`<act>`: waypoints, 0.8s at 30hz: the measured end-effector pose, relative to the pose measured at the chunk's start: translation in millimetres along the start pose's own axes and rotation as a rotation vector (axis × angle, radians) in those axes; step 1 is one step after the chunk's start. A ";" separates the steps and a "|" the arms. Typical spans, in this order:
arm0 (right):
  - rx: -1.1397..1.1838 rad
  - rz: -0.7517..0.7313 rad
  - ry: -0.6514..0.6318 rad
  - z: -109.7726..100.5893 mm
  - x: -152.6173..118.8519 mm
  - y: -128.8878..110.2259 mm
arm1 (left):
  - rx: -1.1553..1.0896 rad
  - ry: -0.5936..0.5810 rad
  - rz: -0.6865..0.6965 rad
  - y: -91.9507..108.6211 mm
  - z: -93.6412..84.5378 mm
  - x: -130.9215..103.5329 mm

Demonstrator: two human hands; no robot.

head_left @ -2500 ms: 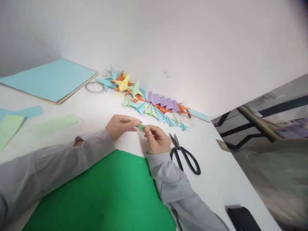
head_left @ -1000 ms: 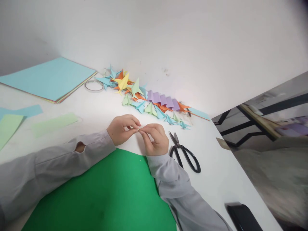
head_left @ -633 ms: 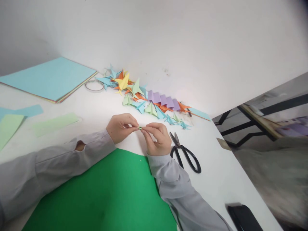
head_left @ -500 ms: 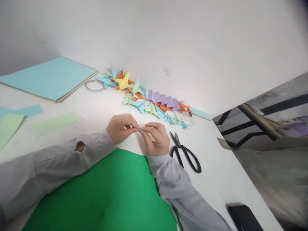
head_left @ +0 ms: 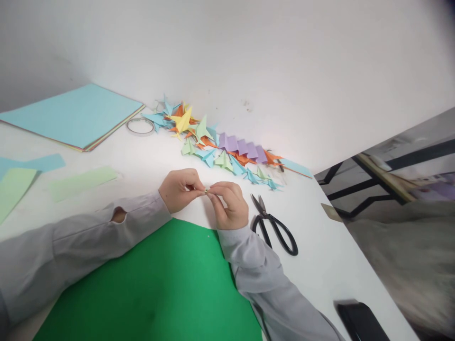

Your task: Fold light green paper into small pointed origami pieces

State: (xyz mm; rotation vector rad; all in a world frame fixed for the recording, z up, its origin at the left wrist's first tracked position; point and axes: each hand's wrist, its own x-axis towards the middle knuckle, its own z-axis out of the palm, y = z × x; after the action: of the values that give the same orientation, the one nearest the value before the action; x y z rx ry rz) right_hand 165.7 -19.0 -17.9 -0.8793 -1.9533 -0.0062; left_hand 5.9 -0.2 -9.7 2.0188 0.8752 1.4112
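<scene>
My left hand (head_left: 181, 189) and my right hand (head_left: 229, 203) meet fingertip to fingertip above the far edge of a green sheet (head_left: 149, 284). Between their pinched fingers is a tiny piece of light green paper (head_left: 206, 191), mostly hidden by the fingertips. Both hands are closed on it, thumb against forefinger. Just right of my right hand lies a pair of black-handled scissors (head_left: 265, 215), blades slightly apart and pointing away. Beyond the hands, folded paper figures (head_left: 223, 161) in blue, green, orange and yellow lie in a long heap.
A stack of coloured sheets (head_left: 78, 118), blue on top, lies at the back left beside a roll of tape (head_left: 140, 126). Light green strips (head_left: 85, 182) and a blue strip (head_left: 50, 163) lie at left. A black phone (head_left: 360, 322) rests near the table's right edge. A wall (head_left: 266, 61) rises behind.
My right hand's fingers have shifted very slightly at the small paper piece. Both hands keep their pinch, and everything else stays in place.
</scene>
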 end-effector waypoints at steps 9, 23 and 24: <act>0.030 0.043 0.057 -1.8 1.0 -1.9 | -0.071 0.069 -0.148 1.1 0.9 0.9; 0.026 0.030 0.024 -1.0 0.6 -1.8 | -0.045 0.012 -0.071 -0.1 0.6 0.5; 0.029 0.049 0.038 -1.0 0.6 -1.8 | -0.046 0.019 -0.081 0.1 0.5 0.6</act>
State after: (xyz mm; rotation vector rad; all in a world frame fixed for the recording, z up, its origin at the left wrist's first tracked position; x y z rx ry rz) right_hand 165.2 -20.3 -16.2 -0.9019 -1.8918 0.0337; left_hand 6.6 0.2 -9.4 1.9178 0.9141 1.3953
